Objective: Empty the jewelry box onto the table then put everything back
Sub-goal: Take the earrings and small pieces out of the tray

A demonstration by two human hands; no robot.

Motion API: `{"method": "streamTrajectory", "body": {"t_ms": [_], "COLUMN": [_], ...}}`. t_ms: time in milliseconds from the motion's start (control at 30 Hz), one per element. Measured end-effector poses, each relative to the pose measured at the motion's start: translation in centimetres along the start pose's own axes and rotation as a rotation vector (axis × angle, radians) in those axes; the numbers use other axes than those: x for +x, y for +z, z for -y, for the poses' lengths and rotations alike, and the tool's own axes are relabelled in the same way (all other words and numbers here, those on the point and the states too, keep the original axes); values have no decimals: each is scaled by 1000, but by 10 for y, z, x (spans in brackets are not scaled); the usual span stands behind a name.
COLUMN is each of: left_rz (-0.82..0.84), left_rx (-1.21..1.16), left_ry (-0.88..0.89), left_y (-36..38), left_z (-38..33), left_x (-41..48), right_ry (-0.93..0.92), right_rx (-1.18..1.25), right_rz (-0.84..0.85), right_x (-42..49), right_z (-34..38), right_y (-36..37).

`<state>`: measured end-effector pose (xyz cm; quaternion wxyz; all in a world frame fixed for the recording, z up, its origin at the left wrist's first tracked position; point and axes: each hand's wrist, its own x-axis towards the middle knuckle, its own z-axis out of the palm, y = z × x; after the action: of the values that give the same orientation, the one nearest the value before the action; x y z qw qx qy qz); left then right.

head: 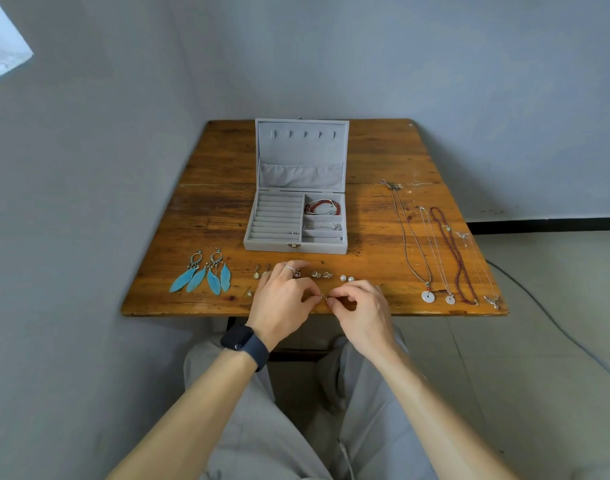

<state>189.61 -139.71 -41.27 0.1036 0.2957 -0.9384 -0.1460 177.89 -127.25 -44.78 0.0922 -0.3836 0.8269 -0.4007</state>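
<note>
- While the jewelry box (pixel 298 220) stands open on the bench (pixel 220 209), a row of small earrings (pixel 321 274) is laid between it and the near edge, partly hidden by the hands.
- Blue feather earrings (pixel 203 275) are laid at the left; necklaces (pixel 435 251) are stretched front to back at the right.
- A small metal piece (pixel 323 296) is pinched between the curled fingertips of the left hand (pixel 283 299) and the right hand (pixel 360 308).
- The box's long side is set across the bench, latch (pixel 294 245) toward the person, lid (pixel 302 154) raised toward the wall (pixel 435 64).
</note>
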Motion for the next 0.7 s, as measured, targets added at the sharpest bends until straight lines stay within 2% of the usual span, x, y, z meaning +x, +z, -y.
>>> {"method": "streamTrajectory", "body": {"t_ms": [400,600,700], "left_rz": [8,-154,-194], "left_rx": [48,17,47], "left_ry": [24,19,-56], "left_y": [-10,-31,-39], "left_z": [8,35,52], "left_x": [2,18,39], "right_ry": [-17,-158,-209], "right_rx": [6,-11,-77], "right_rz": [91,83,76], "right_x": [-5,8,35], "right_z": [4,12,24], "right_y": [-15,-29,-32]}}
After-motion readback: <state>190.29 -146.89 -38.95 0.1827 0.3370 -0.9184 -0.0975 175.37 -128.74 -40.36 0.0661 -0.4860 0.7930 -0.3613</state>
